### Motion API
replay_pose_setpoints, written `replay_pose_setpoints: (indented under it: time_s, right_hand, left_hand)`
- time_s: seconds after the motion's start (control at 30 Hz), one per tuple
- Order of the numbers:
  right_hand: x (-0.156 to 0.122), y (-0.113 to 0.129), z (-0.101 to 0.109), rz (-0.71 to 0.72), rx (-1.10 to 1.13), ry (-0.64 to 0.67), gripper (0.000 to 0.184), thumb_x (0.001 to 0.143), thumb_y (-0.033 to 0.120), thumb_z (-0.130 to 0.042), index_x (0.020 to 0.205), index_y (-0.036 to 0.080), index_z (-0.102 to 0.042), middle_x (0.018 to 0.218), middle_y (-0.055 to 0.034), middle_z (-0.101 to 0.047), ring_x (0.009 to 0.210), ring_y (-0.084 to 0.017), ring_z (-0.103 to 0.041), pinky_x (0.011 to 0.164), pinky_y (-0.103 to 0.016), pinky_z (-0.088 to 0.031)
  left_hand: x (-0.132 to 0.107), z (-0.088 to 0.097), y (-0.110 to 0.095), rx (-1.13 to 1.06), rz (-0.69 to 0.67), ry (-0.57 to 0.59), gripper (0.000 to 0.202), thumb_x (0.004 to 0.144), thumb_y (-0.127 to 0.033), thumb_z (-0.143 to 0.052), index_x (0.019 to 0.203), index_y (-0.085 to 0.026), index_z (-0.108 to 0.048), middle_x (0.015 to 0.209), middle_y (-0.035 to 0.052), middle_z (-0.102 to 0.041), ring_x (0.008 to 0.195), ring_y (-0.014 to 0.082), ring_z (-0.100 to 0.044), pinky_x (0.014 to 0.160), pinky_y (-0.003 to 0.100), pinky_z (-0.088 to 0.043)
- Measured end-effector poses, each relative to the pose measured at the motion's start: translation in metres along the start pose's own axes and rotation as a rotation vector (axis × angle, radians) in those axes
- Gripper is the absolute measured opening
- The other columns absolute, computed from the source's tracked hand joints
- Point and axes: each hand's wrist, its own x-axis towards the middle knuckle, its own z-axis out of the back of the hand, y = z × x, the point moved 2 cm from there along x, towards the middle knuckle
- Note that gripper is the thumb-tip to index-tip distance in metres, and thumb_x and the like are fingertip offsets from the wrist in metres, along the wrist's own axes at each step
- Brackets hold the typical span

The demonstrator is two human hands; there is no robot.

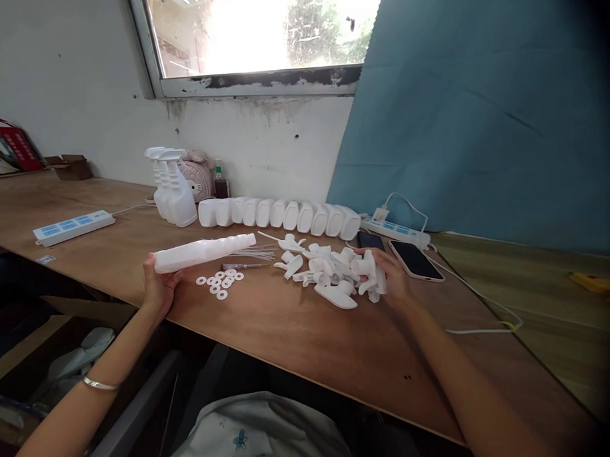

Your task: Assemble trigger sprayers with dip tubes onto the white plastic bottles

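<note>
My left hand [158, 287] grips the base of a white plastic bottle [203, 252] that lies sideways, neck pointing right, just above the wooden table [268, 323]. My right hand [389, 275] is closed on a white spray trigger head [370, 271] at the right edge of a heap of white spray heads [326, 271]. Several small white washers [219, 283] lie below the bottle. Thin clear dip tubes [253, 255] and a small screwdriver [243, 266] lie beside them.
A row of empty white bottles [279, 213] lies at the back. Finished spray bottles [172, 190] stand left of it by a pink object [198, 175]. Two phones [416, 260] and power strips [72, 226] with cables rest on the table. A blue curtain [471, 116] hangs right.
</note>
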Motion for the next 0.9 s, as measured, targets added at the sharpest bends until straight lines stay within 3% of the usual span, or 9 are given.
replay_pose_setpoints:
  time_s: [0.6, 0.9]
  right_hand:
    - [-0.0032, 0.0014, -0.0035, -0.035, -0.047, 0.047, 0.045, 0.063, 0.053, -0.066, 0.086, 0.015, -0.065, 0.049, -0.0006, -0.054, 0.037, -0.014, -0.046, 0.031, -0.023, -0.034]
    - [-0.0011, -0.0036, -0.0077, -0.004, -0.066, 0.000, 0.045, 0.065, 0.055, -0.065, 0.084, 0.014, -0.064, 0.053, -0.0005, -0.054, 0.040, -0.013, -0.046, 0.033, -0.023, -0.035]
  left_hand:
    - [0.0010, 0.0022, 0.0010, 0.025, 0.033, -0.007, 0.027, 0.075, -0.044, -0.051, 0.087, -0.020, -0.054, 0.083, 0.0014, -0.059, 0.073, 0.0143, -0.059, 0.062, 0.026, -0.054]
    - [0.0024, 0.0004, 0.0059, 0.051, 0.071, 0.094, 0.034, 0.068, -0.046, -0.059, 0.086, -0.017, -0.057, 0.083, 0.0042, -0.060, 0.072, 0.0161, -0.060, 0.055, 0.025, -0.055]
